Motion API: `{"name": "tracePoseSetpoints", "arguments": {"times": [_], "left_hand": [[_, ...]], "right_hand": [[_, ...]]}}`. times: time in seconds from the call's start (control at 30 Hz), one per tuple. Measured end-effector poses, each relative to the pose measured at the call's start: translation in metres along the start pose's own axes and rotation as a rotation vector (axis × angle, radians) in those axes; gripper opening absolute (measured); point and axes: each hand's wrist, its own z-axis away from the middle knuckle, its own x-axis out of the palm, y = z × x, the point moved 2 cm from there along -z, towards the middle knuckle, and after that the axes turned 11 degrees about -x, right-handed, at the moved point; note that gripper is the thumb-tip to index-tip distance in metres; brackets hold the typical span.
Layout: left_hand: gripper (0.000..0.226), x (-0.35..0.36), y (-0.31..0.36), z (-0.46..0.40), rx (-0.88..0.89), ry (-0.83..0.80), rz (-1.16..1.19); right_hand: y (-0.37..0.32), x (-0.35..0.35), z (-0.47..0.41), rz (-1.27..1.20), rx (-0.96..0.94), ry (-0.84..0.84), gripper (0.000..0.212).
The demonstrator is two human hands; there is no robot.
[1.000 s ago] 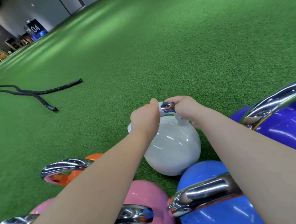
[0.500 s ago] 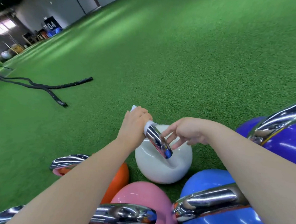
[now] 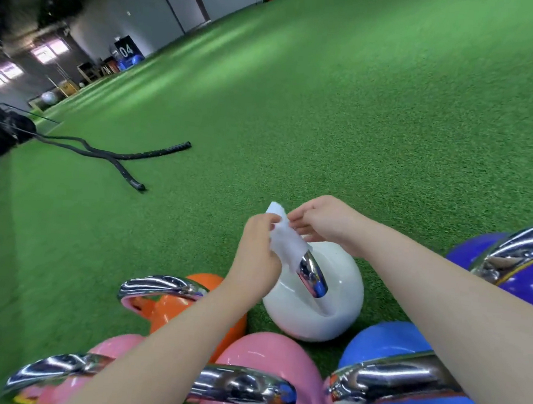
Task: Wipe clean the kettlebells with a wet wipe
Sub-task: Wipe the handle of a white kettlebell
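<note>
Now both your left hand (image 3: 257,251) and right hand (image 3: 322,220) pinch the thin white wet wipe (image 3: 283,239) over the round white kettlebell's (image 3: 315,303) shiny metal handle (image 3: 312,274), mid-frame. Next, I think, rub down that handle.

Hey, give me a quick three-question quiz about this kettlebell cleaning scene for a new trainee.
1. True or false: both hands are on the wet wipe.
2. Which kettlebell's handle is under the wipe? A) pink B) white C) orange
3. Fill in: the black battle rope lies on the green ____.

Key:
1. True: the left hand grips it and the right hand pinches its upper edge.
2. B, the white kettlebell.
3. Turf.
</note>
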Motion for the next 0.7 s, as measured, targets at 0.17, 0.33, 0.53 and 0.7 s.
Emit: {"name": "tracePoseSetpoints", "arguments": {"times": [0.17, 0.33, 0.53, 0.7], "left_hand": [[0.036, 0.023, -0.015, -0.025, -0.838, -0.137, 0.840], [0.047, 0.051, -0.018, -0.052, -1.011, -0.099, 0.959], [0.028, 0.055, -0.010, -0.040, -0.918, -0.278, 1.250], [0.044, 0.055, -0.017, -0.040, -0.927, -0.274, 1.303]], "right_hand": [[0.004, -0.001, -0.001, 0.011, 0.028, 0.009, 0.027], [0.000, -0.003, 0.002, -0.010, 0.028, 0.021, 0.031], [0.010, -0.009, 0.000, -0.208, 0.068, 0.136, 0.026], [0.018, -0.012, 0.002, -0.206, 0.111, 0.162, 0.031]]}}
